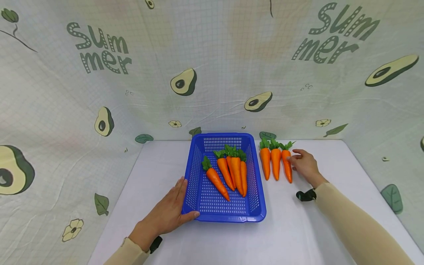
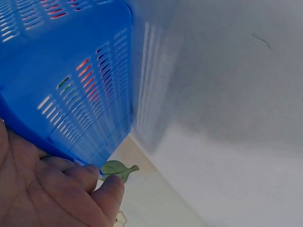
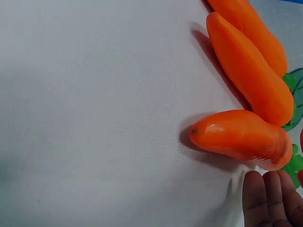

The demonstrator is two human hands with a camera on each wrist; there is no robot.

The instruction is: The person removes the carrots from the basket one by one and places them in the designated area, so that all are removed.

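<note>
A blue mesh basket (image 1: pixel 221 218) holds several orange carrots with green leafy tops, one carrot (image 1: pixel 217 183) lying apart to the left. My left hand (image 1: pixel 169 206) rests against the basket's near left corner, fingers extended along the outer wall and thumb at the front rim. The left wrist view shows its fingertips (image 2: pixel 111 194) at the basket's side. On the right, three carrots lie in a row on the table. My right hand (image 1: pixel 304 165) is at the rightmost carrot (image 3: pixel 241 137), thumb over its side in the head view, fingers spread beside it.
The white table (image 1: pixel 212 243) extends around the basket. Behind and at both sides hangs a pale cloth (image 1: pixel 212 48) printed with avocados, leaves and lettering. A dark device (image 1: pixel 306 195) is strapped at the right wrist.
</note>
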